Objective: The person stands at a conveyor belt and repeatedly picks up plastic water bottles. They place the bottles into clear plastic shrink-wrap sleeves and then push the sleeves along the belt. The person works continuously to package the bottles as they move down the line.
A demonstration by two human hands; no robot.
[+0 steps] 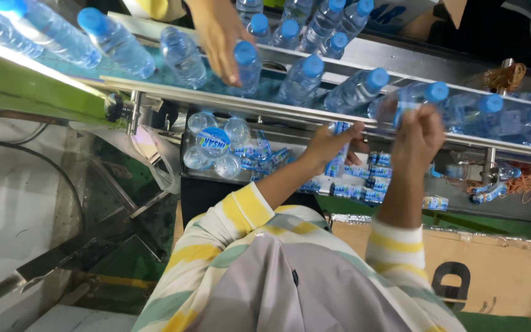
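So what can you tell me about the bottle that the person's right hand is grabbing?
The bottle is clear plastic with a blue screw cap at its upper right end. It lies tilted on the metal conveyor rail among other capped bottles. The right hand touches its lower end with raised fingers. Whether it carries a label cannot be told.

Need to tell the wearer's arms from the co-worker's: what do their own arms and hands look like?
Both arms wear long sleeves striped in white, yellow and pale green, pushed up the forearms. The left hand and right hand are bare: no gloves, rings or watch visible.
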